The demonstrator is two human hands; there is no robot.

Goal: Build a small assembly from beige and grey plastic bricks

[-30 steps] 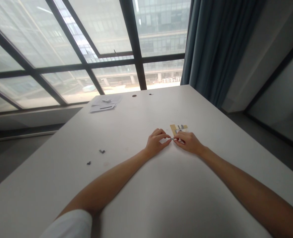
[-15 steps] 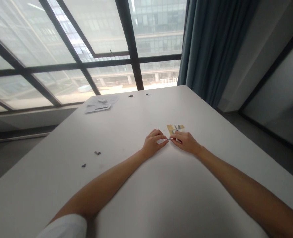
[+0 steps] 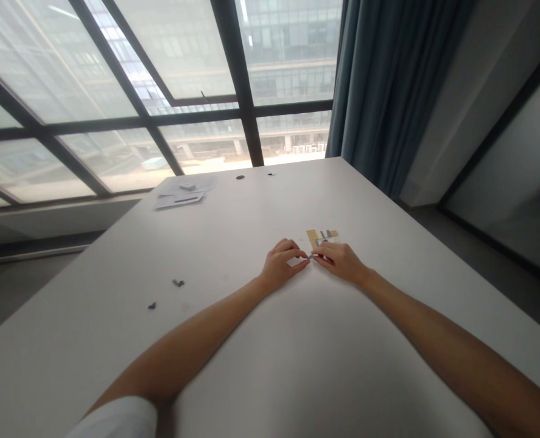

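Note:
Both my hands rest on the white table [image 3: 251, 340] and meet fingertip to fingertip. My left hand [image 3: 279, 265] is curled in a pinch, and my right hand [image 3: 341, 261] pinches too. Between the two sets of fingertips sits a tiny grey piece [image 3: 312, 257], too small to name. Just beyond my right hand lies a small flat build of yellow and grey bricks [image 3: 322, 236], partly hidden by my fingers.
Two small dark pieces [image 3: 177, 283] [image 3: 151, 305] lie on the table to the left. Papers [image 3: 182, 192] lie near the far left edge by the window. Two round holes [image 3: 240, 177] mark the far end. A blue curtain [image 3: 388, 91] hangs at right.
My hands keep the same pinch together. The view has drifted slightly, so everything sits a little further left in the picture.

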